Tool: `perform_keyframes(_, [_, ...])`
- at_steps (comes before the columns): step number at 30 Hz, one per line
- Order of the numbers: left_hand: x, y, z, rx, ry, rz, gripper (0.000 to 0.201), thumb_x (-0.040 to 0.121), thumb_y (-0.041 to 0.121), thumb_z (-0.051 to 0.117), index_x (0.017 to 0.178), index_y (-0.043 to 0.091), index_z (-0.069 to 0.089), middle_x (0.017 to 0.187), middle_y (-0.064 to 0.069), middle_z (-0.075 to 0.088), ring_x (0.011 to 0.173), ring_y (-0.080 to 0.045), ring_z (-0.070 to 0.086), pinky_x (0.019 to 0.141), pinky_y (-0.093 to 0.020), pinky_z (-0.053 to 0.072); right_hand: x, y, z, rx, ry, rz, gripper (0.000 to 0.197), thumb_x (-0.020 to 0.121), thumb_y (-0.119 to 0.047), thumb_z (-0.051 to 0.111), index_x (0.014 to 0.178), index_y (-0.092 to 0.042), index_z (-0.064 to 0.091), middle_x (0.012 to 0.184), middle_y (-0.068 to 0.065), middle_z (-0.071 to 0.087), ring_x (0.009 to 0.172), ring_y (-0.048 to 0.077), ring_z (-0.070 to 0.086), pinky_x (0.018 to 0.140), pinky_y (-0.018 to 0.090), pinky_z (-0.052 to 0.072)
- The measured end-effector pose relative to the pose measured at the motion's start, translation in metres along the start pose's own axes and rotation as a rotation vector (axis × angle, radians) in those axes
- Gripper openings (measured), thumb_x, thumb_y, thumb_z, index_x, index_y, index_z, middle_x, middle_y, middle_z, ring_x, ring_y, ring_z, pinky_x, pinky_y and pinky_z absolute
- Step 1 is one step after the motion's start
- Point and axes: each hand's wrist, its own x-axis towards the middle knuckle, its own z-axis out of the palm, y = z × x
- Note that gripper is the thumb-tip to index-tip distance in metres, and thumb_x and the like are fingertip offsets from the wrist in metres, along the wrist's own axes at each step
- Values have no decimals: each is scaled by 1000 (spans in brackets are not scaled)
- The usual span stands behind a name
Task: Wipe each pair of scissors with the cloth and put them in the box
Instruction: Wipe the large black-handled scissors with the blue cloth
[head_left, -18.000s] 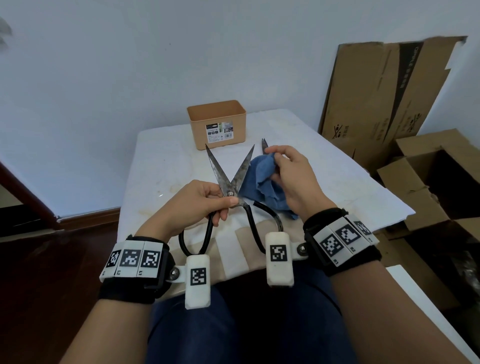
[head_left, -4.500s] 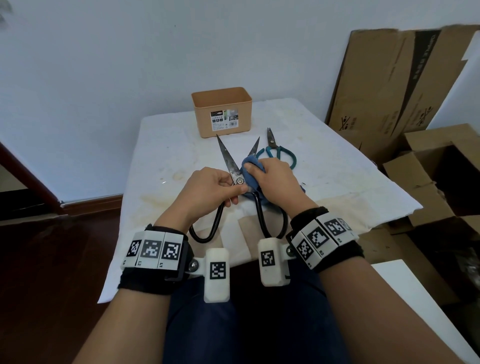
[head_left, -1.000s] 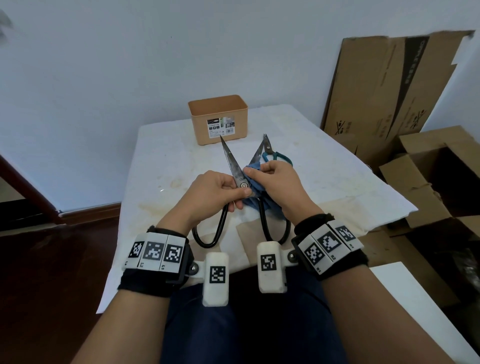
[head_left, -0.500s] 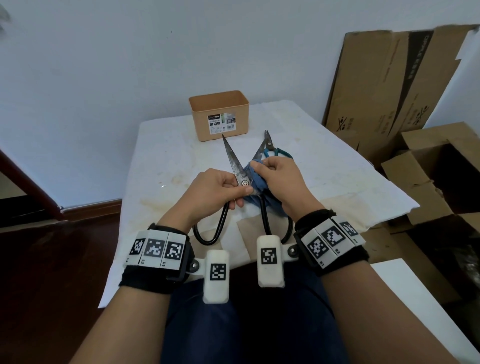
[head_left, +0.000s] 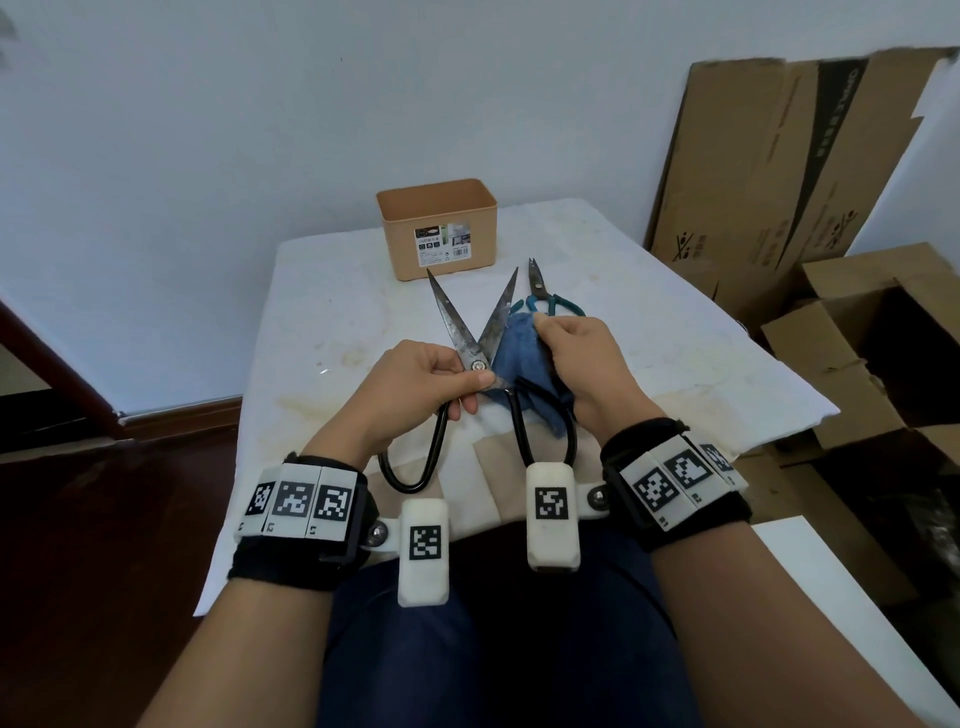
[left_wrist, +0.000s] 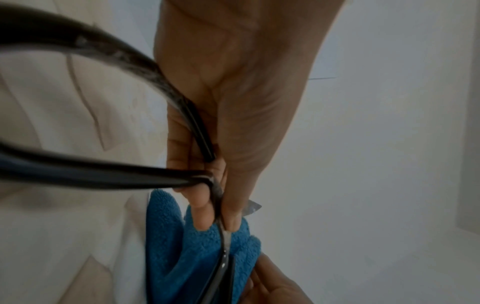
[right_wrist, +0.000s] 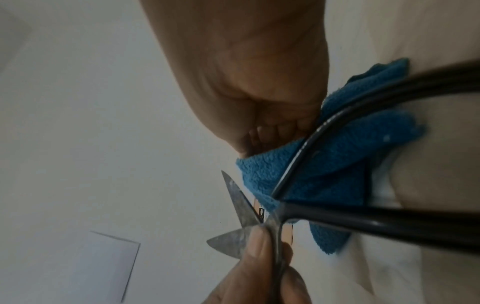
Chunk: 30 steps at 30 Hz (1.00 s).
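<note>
Large black-handled scissors (head_left: 470, 338) are held above the table with blades spread apart, points toward the box. My left hand (head_left: 426, 384) pinches them at the pivot, thumb beside the rivet; the left wrist view shows the thumb and fingers (left_wrist: 205, 209) clamping the metal. My right hand (head_left: 576, 358) grips the blue cloth (head_left: 522, 353) bunched against the right blade; the cloth (right_wrist: 324, 174) hangs behind a black handle loop (right_wrist: 363, 218). A second, teal-handled pair of scissors (head_left: 543, 296) lies on the table beyond my right hand. The tan box (head_left: 439, 228) stands at the table's far edge.
The table wears a stained white cover (head_left: 332, 322). Flattened cardboard (head_left: 789, 156) leans on the wall at the right, with open cartons (head_left: 883, 353) on the floor beside the table. My lap lies under the near table edge.
My right hand has slid the cloth up the right blade, away from the pivot. The left hand keeps its pinch at the pivot and the blades stay spread.
</note>
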Motion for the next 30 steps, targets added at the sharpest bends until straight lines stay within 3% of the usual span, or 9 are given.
perform_keyframes(3, [-1, 1, -2, 4, 7, -7, 32, 89, 30, 74, 74, 2, 69, 52, 6, 63, 52, -7, 51, 65, -23, 40, -2, -5, -5, 130, 22, 45, 41, 102, -23, 47, 65, -9, 59, 51, -6, 57, 46, 5, 52, 51, 20, 44])
perform_keyframes(6, [-1, 3, -2, 3, 9, -8, 29, 89, 30, 74, 71, 8, 68, 53, 5, 65, 53, -8, 52, 69, -32, 39, -6, -9, -5, 239, -76, 54, 27, 103, -13, 44, 94, -6, 68, 65, -6, 66, 47, -3, 59, 48, 11, 45])
perform_keyframes(9, [0, 4, -2, 2, 14, 0, 27, 89, 27, 74, 68, 12, 67, 55, 4, 67, 52, -7, 52, 65, -23, 43, -7, -10, 0, 220, -158, 38, 23, 97, -5, 53, 116, -5, 65, 78, -1, 70, 59, 3, 64, 58, 17, 51])
perform_keyframes(12, [1, 5, -2, -8, 7, 11, 26, 88, 25, 75, 66, 14, 67, 61, 1, 70, 51, -7, 54, 60, -15, 45, -9, -12, 2, 154, -215, 6, 24, 92, -6, 62, 116, -8, 65, 99, 5, 71, 81, 15, 68, 71, 27, 56])
perform_keyframes(18, [3, 5, -1, 4, -27, 42, 26, 87, 23, 76, 63, 21, 68, 68, -5, 73, 54, -11, 56, 62, -17, 46, -13, -16, 7, 15, -221, -85, 8, 87, -8, 69, 84, -16, 68, 81, 3, 72, 72, 13, 67, 69, 24, 56])
perform_keyframes(21, [4, 6, -2, 16, -39, 56, 27, 88, 25, 76, 61, 25, 70, 70, -5, 74, 55, -12, 56, 63, -18, 46, -13, -16, 7, 15, -214, -93, 5, 88, -10, 69, 84, -13, 69, 82, 9, 72, 73, 17, 67, 71, 32, 57])
perform_keyframes(24, [4, 6, -2, 45, -42, 62, 30, 88, 27, 75, 58, 29, 71, 70, -4, 74, 55, -11, 56, 63, -16, 46, -12, -13, 8, 32, -195, -98, 8, 90, -11, 67, 82, -13, 68, 77, 6, 71, 70, 15, 66, 66, 27, 56])
perform_keyframes(26, [5, 5, -1, 50, -33, 60, 27, 88, 27, 76, 61, 24, 69, 69, -4, 74, 55, -11, 56, 63, -16, 46, -11, -10, 8, -5, -175, -114, 10, 91, -13, 65, 82, -15, 68, 76, 4, 70, 70, 13, 64, 67, 26, 55])
perform_keyframes(30, [6, 6, 0, 87, -15, 67, 27, 88, 28, 75, 68, 12, 67, 67, -3, 73, 52, -7, 56, 59, -11, 44, -6, -3, 11, -37, -125, -140, 12, 92, -18, 64, 88, -7, 69, 78, 9, 69, 72, 16, 62, 71, 36, 52])
